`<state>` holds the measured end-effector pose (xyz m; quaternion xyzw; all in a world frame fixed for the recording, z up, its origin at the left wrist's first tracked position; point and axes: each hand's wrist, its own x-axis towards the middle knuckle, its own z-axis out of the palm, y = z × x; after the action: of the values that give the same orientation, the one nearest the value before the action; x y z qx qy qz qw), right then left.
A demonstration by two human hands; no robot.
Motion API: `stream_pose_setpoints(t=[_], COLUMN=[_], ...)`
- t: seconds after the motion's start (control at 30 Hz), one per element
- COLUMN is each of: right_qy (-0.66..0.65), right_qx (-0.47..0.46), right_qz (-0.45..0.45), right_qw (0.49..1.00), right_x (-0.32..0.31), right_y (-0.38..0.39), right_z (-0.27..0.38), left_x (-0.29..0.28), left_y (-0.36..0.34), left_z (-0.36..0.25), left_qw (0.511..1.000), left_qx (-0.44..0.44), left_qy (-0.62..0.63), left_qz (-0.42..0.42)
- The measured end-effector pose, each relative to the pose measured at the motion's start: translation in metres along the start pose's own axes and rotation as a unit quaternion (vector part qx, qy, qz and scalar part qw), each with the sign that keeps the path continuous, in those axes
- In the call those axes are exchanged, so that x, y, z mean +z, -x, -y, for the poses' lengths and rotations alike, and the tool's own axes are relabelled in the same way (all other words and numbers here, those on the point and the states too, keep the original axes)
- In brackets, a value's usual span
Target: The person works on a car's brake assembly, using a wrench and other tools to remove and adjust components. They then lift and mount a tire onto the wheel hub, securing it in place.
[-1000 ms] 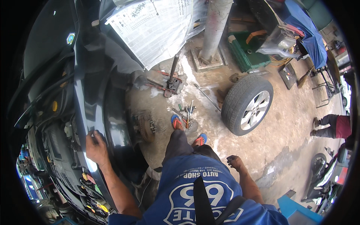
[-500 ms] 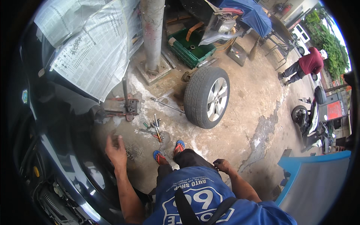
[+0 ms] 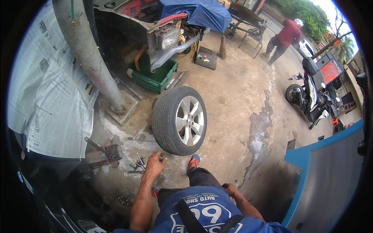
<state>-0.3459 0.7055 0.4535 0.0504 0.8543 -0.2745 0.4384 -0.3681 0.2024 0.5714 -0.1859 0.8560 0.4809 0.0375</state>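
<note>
My left hand [image 3: 154, 164] is raised in front of me, open and holding nothing I can see, its fingers loosely bent. It is nearest to the lower edge of a wheel with a black tyre [image 3: 165, 124] and silver alloy rim [image 3: 189, 121], which stands upright on the floor; I cannot tell whether they touch. Left of that hand, loose hand tools [image 3: 140, 161] lie on the concrete. My right hand [image 3: 231, 189] hangs beside my dark trousers; its fingers are dark and partly hidden. A long metal bar [image 3: 142, 139] lies by the tyre.
A floor jack [image 3: 108, 154] sits left, beside a dark car covered in newspaper [image 3: 58, 105]. Beyond are a metal post [image 3: 87, 54], a green crate [image 3: 149, 83] and a detached car front [image 3: 171, 39]. A person in red [image 3: 287, 34] and a motorcycle [image 3: 312, 93] are right, with a blue-edged panel [image 3: 305, 182] nearer.
My view has swung right, and the wheel now appears closer. My left hand has moved from beside the car to near the tyre. The right hand stays by my thigh.
</note>
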Motion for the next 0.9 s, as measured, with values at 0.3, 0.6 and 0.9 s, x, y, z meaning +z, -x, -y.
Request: stream_pose_setpoints(t=[0.3, 0.6, 0.9], right_qy=[-0.169, -0.038, 0.006], right_qx=[0.137, 0.091, 0.156], right_qz=[-0.034, 0.056, 0.010], right_qw=[0.975, 0.994, 0.988], right_x=[-0.142, -0.175, -0.222], right_y=[-0.030, -0.045, -0.016], right_z=[-0.011, 0.056, 0.094], left_x=[0.042, 0.081, 0.156], left_y=[-0.175, -0.368, -0.463], left_z=[-0.046, 0.037, 0.101], left_qw=[0.998, 0.980, 0.957], left_qx=[-0.036, -0.138, -0.202], left_qy=[-0.047, -0.143, -0.202], left_qz=[-0.015, -0.007, 0.046])
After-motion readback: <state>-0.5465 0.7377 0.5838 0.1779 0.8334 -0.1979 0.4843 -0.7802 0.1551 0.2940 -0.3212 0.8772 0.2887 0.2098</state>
